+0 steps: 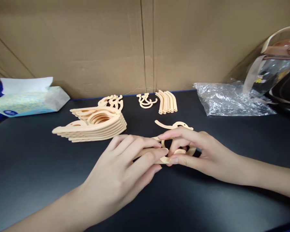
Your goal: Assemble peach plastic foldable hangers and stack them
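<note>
Left hand: the left hand (127, 161) was closed around the left end of the cream hanger piece (164, 160), fingers laid over the top and thumb below; much of the piece was hidden under it.
Right hand: the right hand (198, 148) gripped the other end of the same piece, thumb at the near side and fingers bent over the far side and into the opening.
Hanger piece: it was between the two hands, about midway between the left and right edges of the desk (147, 206); whether it touched the desktop could not be told.
Loose arm: one curved arm (166, 126) lay just beyond the right hand, toward the far edge.
Stack: folded hangers (99, 127) lay piled left of centre, beyond the left hand; small curved parts (120, 104) lay just behind them, near the far edge.
Far edge, middle: a few hooks (147, 104) lay together; a row of bars (168, 101) lay just to their right.
Far left corner: a tissue pack (31, 100), one sheet sticking up.
Far right corner: a crumpled clear bag (227, 100) and a bottle (275, 69) with a handle.
Behind the desk: brown cardboard (87, 42), standing upright along the far edge.
</note>
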The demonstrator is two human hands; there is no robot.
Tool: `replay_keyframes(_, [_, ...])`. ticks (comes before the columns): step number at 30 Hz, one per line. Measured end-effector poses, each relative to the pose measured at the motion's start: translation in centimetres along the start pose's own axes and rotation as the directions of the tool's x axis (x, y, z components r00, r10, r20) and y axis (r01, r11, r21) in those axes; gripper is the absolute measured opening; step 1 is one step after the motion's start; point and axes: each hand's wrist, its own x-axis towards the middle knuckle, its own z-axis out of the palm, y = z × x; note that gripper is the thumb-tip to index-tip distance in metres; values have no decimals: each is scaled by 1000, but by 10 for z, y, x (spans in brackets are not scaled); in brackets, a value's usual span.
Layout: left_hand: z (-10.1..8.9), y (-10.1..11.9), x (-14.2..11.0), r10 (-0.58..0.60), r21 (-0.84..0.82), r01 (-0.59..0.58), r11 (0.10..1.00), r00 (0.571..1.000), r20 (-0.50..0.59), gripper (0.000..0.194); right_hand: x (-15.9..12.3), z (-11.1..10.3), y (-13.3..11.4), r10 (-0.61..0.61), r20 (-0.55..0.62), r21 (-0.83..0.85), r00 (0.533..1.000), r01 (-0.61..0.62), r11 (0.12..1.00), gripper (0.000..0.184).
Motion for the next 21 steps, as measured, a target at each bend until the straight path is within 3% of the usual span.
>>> replay_keyframes(7, [0, 2, 0, 89, -33, -86, 996, 992, 87, 19, -3, 2, -3, 16, 70, 75, 997, -21, 997, 20])
replay_keyframes(14, [-1, 4, 3, 61, -70, -51, 996, 986, 155, 18, -3, 1, -6, -108, 97, -80, 989, 116, 990, 29])
replay_keyframes(21, [1, 4, 2, 77, -60, -67, 996, 980, 185, 20, -3, 1, -6, -170, 108, -121, 979, 183, 976, 37])
